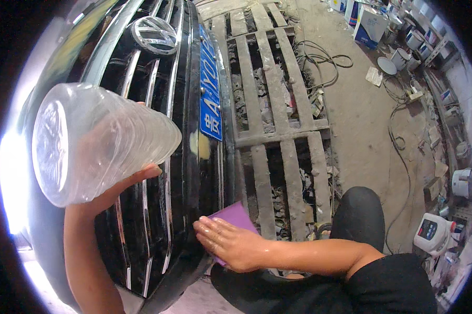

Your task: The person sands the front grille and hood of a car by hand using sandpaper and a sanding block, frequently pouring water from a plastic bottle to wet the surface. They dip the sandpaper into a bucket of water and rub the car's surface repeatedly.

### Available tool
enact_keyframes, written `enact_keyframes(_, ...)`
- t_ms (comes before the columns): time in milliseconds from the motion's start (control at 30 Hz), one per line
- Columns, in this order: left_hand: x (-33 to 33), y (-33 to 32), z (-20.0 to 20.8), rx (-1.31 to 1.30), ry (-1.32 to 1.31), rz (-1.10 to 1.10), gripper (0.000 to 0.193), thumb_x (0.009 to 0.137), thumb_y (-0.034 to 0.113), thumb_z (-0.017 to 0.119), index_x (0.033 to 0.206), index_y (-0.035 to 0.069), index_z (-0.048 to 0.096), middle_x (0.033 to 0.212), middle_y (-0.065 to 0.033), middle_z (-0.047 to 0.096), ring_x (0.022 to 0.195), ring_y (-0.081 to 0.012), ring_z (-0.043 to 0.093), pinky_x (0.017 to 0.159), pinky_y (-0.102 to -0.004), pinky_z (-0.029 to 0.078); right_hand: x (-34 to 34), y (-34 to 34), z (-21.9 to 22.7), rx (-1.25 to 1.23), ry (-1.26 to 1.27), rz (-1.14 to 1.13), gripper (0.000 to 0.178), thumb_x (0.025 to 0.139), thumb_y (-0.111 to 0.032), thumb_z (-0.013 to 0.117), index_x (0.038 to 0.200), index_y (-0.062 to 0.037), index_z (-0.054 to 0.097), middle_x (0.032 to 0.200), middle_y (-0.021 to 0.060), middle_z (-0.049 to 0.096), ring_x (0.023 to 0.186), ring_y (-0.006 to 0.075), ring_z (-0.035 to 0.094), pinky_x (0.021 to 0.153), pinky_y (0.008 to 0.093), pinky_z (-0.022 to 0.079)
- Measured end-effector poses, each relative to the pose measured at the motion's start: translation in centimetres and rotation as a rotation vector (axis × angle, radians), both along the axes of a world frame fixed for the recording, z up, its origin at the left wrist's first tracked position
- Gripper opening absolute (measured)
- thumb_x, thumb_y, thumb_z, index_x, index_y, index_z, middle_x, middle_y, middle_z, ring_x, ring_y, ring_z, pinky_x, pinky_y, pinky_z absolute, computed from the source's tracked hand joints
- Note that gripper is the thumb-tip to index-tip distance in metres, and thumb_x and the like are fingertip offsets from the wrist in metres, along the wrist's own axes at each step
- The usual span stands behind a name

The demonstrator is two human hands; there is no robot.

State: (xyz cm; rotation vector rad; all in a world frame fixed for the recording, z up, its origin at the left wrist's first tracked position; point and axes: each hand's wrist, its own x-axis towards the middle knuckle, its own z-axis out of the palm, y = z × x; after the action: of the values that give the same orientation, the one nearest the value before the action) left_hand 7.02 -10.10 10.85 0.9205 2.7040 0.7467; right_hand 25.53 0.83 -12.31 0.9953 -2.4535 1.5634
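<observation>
"Car front fills the left of your view, its dark grille crossed by bright chrome bars."

"And alongside it?"

"Slatted grating, rubble showing in its gaps; past that, you have dusty floor."

"What's the bulkiest thing you're holding?"

"Your clear plastic bottle, raised before the grille with its round base turned left. Your left hand wraps it from behind, fingers curled around and dimly visible through the plastic."

"Next size down?"

"Blue number plate on the car front, then your right hand, laid over a purple sheet at the near, lower part of the car front."

"Are you gripping that sheet?"

"Your fingers lie stretched and close together, tips reaching beyond its edge to the dark trim. Whether they pinch it, you can't tell."

"Smallest?"

"Round chrome badge on the grille, then a pale yellowish patch by the plate's near end."
</observation>
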Motion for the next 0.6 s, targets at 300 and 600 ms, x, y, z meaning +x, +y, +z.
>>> enact_keyframes(300, -0.2, -0.6, 0.3, 0.016, -0.042, 0.107, 0.082, 0.063, 0.009, 0.089, 0.134, 0.003, 0.049, 0.138, -0.0134, 0.053, 0.127, -0.0256, 0.05, 0.109, -0.0423, 0.038, -9.6, 7.5, 1.2, -0.936, -0.927, -0.19, 0.041, 0.088, -0.012, 0.06, 0.125, 0.0001, 0.049, 0.112, 0.0113, 0.061, 0.095, 0.0163, 0.06, 0.086, 0.0325, 0.05)
enact_keyframes(600, 0.0, 0.2, 1.4, -0.019, -0.041, 0.186, 0.081, 0.06, 0.013, 0.091, 0.13, 0.001, 0.051, 0.126, -0.0127, 0.058, 0.119, -0.026, 0.055, 0.104, -0.0391, 0.043, -15.0, 1.4, 0.9, -0.697, -0.885, -0.682, 0.038, 0.082, -0.033, 0.076, 0.095, -0.0004, 0.061, 0.085, 0.0073, 0.065, 0.073, 0.0132, 0.059, 0.068, 0.0306, 0.05)
